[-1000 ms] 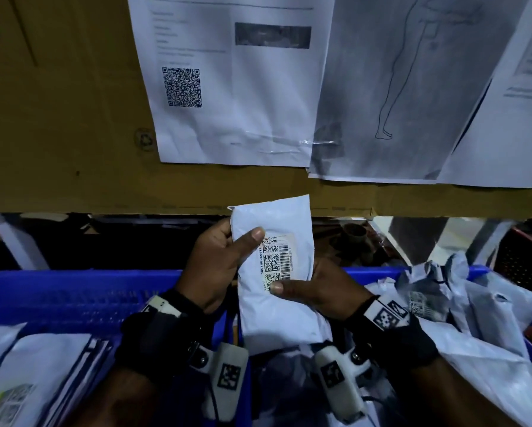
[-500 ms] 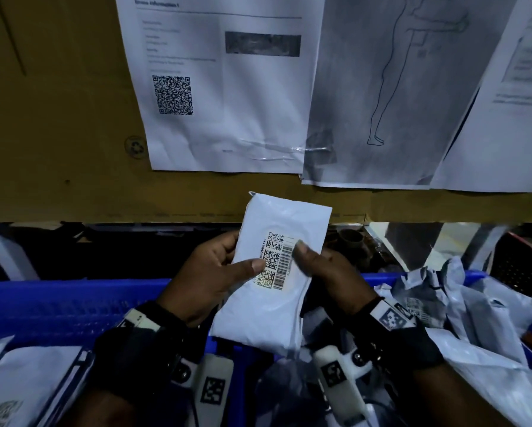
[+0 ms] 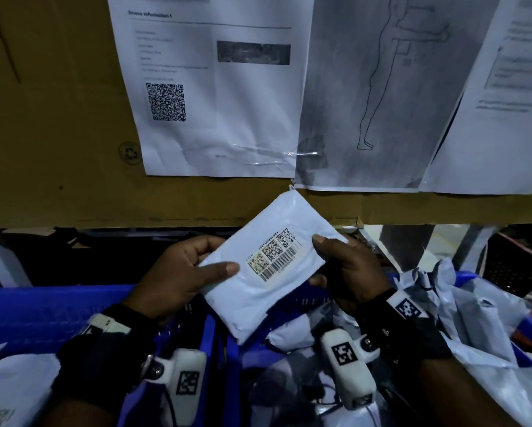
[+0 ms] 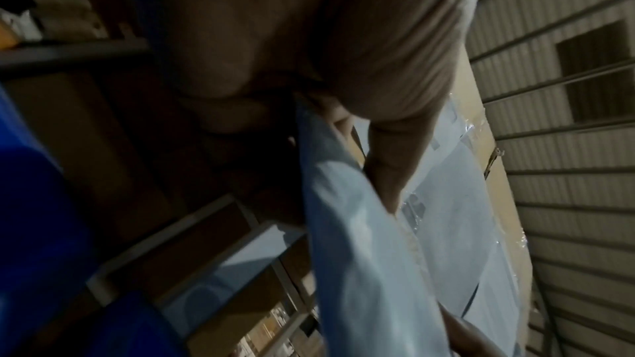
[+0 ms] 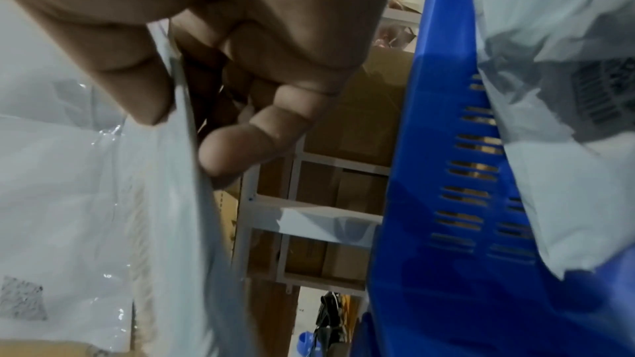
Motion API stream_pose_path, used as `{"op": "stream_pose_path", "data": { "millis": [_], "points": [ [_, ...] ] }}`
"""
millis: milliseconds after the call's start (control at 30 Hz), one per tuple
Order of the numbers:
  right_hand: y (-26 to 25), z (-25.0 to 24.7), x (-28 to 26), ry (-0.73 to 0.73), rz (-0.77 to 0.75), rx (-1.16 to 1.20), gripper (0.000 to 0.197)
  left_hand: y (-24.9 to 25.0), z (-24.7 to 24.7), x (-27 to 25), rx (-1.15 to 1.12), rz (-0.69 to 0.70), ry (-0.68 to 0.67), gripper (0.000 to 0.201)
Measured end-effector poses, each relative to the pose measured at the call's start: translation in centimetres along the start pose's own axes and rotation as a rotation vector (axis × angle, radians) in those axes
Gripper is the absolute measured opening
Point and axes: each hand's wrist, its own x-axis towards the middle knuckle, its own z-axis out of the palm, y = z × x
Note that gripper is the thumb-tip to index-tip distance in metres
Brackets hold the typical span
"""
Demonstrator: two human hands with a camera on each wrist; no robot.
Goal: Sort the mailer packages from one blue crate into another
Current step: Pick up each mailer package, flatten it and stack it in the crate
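Observation:
A white mailer package [image 3: 267, 266] with a barcode label [image 3: 274, 254] is held up, tilted, above the gap between two blue crates. My left hand [image 3: 184, 275] grips its left edge, thumb on the front. My right hand [image 3: 347, 269] pinches its right edge, thumb on top near the label. The left wrist view has the mailer [image 4: 364, 254] edge-on under my thumb. In the right wrist view my fingers [image 5: 261, 124] curl behind the mailer [image 5: 103, 200]. The left crate [image 3: 43, 312] holds flat mailers [image 3: 15, 386]. The right crate [image 3: 461, 278] is heaped with crumpled mailers [image 3: 486, 318].
A cardboard panel [image 3: 49, 118] hangs just behind the crates, with printed sheets [image 3: 215, 87] taped to it. Dark shelving [image 3: 73, 251] shows under the panel. A dark mesh basket [image 3: 517, 266] stands at the far right.
The mailer has turned from upright to tilted clockwise, its label now slanted. My right thumb has shifted from the lower edge to the upper right edge. Both hands keep hold.

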Motion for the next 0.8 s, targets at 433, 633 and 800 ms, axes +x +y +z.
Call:
{"op": "stream_pose_path", "data": {
  "millis": [433, 633, 800],
  "points": [
    [0.42, -0.93, 0.08, -0.158, 0.098, -0.191, 0.037, -0.23, -0.38, 0.67, -0.093, 0.134, 0.358, 0.036],
    [0.47, -0.48, -0.19, -0.206, 0.059, -0.104, 0.053, -0.06, -0.27, 0.53, -0.09, 0.145, 0.321, 0.036],
    [0.74, -0.34, -0.17, -0.196, 0.035, -0.103, 0.067, 0.11, -0.19, 0.43, -0.098, 0.161, 0.304, 0.037]
  ]
}}
